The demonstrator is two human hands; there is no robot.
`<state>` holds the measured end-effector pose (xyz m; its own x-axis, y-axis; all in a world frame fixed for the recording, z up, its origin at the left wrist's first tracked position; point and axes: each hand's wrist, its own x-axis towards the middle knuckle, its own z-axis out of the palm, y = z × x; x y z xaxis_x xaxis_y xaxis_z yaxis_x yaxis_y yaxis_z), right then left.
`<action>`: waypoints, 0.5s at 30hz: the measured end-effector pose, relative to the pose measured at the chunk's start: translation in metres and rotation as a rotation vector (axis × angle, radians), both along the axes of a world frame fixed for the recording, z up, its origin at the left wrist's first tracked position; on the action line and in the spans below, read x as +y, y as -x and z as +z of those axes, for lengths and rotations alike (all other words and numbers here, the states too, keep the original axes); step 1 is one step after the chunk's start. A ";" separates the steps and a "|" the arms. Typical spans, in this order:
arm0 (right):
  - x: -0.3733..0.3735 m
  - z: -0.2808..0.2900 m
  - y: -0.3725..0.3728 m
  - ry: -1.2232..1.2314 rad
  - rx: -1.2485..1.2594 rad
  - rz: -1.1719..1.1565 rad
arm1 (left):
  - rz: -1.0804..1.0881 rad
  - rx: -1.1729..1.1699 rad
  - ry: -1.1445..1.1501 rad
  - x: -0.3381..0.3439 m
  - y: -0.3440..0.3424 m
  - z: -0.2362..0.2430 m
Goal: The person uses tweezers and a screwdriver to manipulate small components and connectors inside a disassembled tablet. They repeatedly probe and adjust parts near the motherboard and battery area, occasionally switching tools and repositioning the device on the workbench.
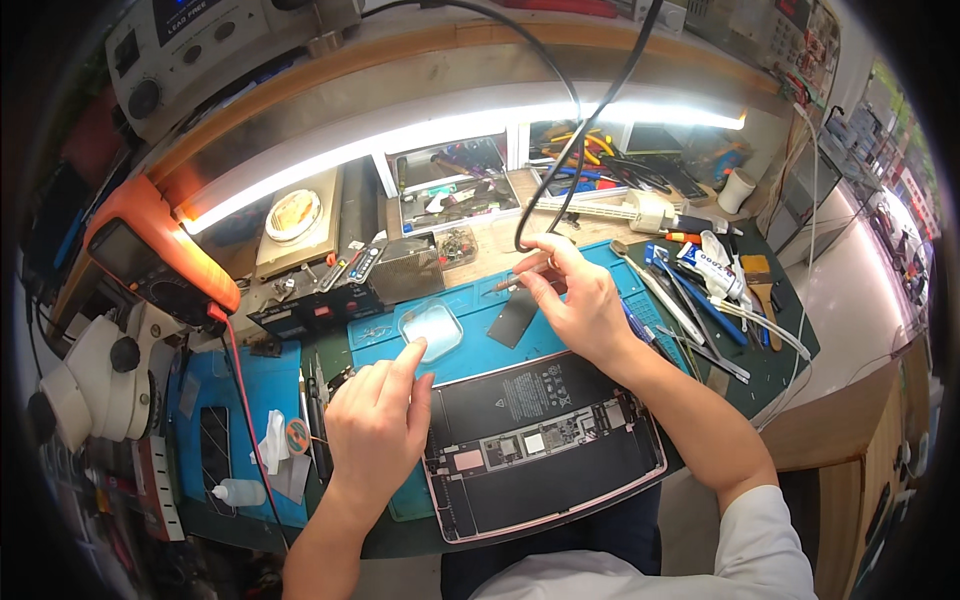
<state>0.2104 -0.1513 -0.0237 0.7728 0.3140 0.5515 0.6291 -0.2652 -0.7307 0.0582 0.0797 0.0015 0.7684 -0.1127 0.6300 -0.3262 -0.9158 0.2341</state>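
My right hand (580,300) pinches a slim pointed tool (515,281), which looks like a soldering iron, its tip toward the left above the blue work mat (600,262). A black cable (552,185) loops down to that hand. My left hand (380,415) has its index finger stretched out to the near edge of a small clear, rounded dish (432,328); it grips nothing. Between the hands lies a flat dark rectangular piece (512,318). Nearest me is an opened tablet (540,400), with black battery cells on both sides of a circuit board strip (535,442).
An orange multimeter (160,255) with red and black leads stands at the left, beside a white microscope part (100,380). A small bottle (240,492) lies below. Tweezers (665,300), brushes and a white tube (715,262) crowd the right. Parts trays (455,185) line the back.
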 end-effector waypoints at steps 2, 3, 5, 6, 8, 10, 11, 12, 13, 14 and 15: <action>0.000 -0.003 -0.003 0.009 -0.045 0.008 | 0.012 0.045 -0.012 0.000 0.003 0.002; 0.000 -0.003 -0.004 0.018 -0.057 -0.011 | 0.017 0.054 -0.008 0.000 0.002 0.002; -0.003 0.000 -0.002 -0.011 -0.037 -0.037 | 0.011 0.062 0.022 0.000 0.000 0.000; -0.003 0.005 0.001 -0.054 -0.009 -0.034 | 0.010 0.060 0.043 0.001 0.000 -0.001; -0.003 0.010 0.007 -0.145 0.048 -0.017 | -0.006 0.080 0.133 0.001 0.000 -0.004; -0.005 0.013 0.015 -0.238 0.101 0.010 | -0.039 0.120 0.274 -0.002 0.000 -0.006; -0.007 0.015 0.022 -0.232 0.111 -0.003 | -0.051 0.170 0.338 -0.003 0.000 -0.005; -0.009 0.019 0.028 -0.209 0.155 0.006 | -0.062 0.219 0.402 -0.006 -0.002 -0.003; -0.010 0.021 0.035 -0.184 0.128 0.009 | -0.072 0.268 0.466 -0.007 -0.003 -0.002; -0.014 0.023 0.042 -0.158 0.100 -0.003 | -0.094 0.296 0.498 -0.010 -0.005 -0.002; -0.013 0.026 0.047 -0.148 0.079 0.023 | -0.107 0.319 0.530 -0.011 -0.006 -0.003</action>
<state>0.1638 -0.1645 0.0019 0.8092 0.2518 0.5308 0.5728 -0.1371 -0.8082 0.0641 0.0686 -0.0016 0.9295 0.0655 0.3630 -0.2491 -0.6144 0.7486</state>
